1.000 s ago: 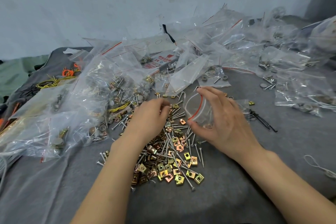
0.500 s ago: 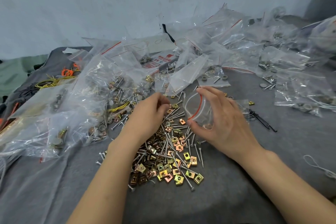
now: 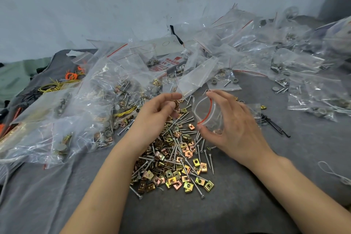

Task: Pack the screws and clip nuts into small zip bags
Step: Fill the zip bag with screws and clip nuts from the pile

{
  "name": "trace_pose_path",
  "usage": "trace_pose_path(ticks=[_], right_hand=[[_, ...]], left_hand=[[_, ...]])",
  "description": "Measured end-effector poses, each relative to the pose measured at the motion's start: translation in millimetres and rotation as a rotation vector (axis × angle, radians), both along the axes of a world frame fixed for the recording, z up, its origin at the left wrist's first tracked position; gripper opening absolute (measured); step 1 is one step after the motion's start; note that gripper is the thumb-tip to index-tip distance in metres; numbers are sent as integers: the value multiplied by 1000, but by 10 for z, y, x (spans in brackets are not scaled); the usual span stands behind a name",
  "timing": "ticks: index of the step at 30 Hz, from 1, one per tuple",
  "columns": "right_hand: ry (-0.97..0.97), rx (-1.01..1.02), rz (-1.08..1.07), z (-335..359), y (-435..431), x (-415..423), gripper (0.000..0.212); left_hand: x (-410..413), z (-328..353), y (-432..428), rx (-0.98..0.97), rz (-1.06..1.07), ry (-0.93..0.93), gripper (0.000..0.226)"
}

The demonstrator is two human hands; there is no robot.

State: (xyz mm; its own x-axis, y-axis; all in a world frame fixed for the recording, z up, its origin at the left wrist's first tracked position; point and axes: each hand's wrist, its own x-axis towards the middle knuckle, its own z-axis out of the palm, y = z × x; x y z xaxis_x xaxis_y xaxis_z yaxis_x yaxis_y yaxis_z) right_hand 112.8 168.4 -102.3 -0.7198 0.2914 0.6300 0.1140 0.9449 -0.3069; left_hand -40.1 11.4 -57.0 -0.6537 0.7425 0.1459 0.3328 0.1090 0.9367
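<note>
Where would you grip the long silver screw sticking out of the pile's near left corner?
Pinch the long silver screw by its bare shank near the head, coming from above on the near side. It lies flat on the grey cloth, and that end pokes clear of the brass clip nuts.

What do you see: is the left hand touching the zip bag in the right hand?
Apart. The head view shows loose screws between the left hand, pinching a clip nut, and the zip bag that the right hand holds.
</note>
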Motion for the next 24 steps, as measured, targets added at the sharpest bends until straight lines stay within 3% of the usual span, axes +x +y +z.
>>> trace_pose_path(ticks=[6, 24], right_hand=[[6, 7, -5, -15, 6, -16, 74], [23, 15, 3, -25, 10, -18, 72]], left_hand=[[-35, -25, 10, 120, -1, -246, 23], [-43, -34, 3, 129, -14, -273, 22]])
